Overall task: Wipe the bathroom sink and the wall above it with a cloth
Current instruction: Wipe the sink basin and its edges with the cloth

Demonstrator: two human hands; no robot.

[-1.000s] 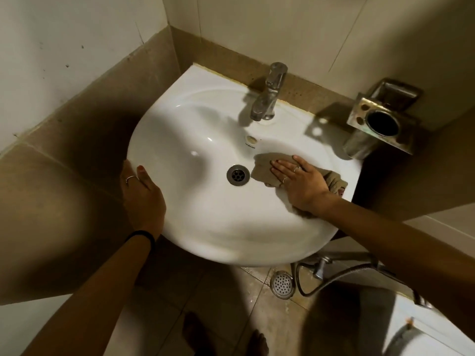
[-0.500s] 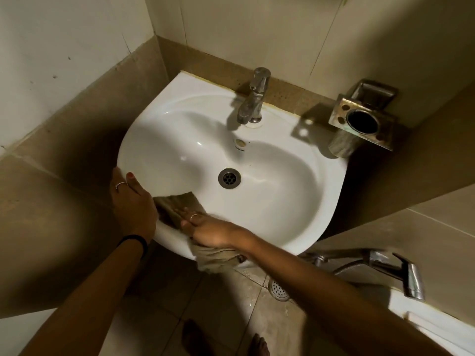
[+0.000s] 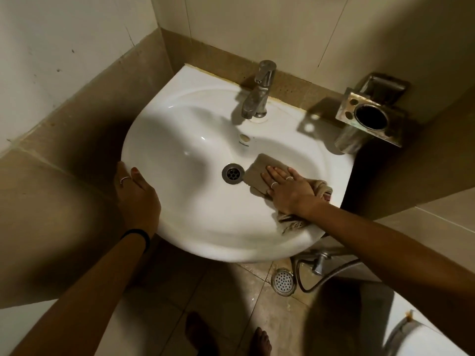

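A white sink (image 3: 180,140) is fixed in the corner, with a metal drain (image 3: 233,173) at its middle and a steel tap (image 3: 258,93) at the back. My right hand (image 3: 290,191) lies flat on a beige cloth (image 3: 257,170), pressing it against the basin just right of the drain. The cloth's loose end trails over the right front rim. My left hand (image 3: 137,194) grips the sink's left rim. The pale tiled wall (image 3: 257,29) rises behind the tap.
A steel tumbler holder (image 3: 370,116) juts from the wall at the right of the sink. Below it hang a valve and hose (image 3: 323,271), near a floor drain (image 3: 282,281). A white toilet edge (image 3: 424,337) shows at bottom right. My bare feet stand underneath.
My right hand swept the cloth from right of the drain to the sink's front left rim, then back to the right of the drain. My left hand stayed on the rim.
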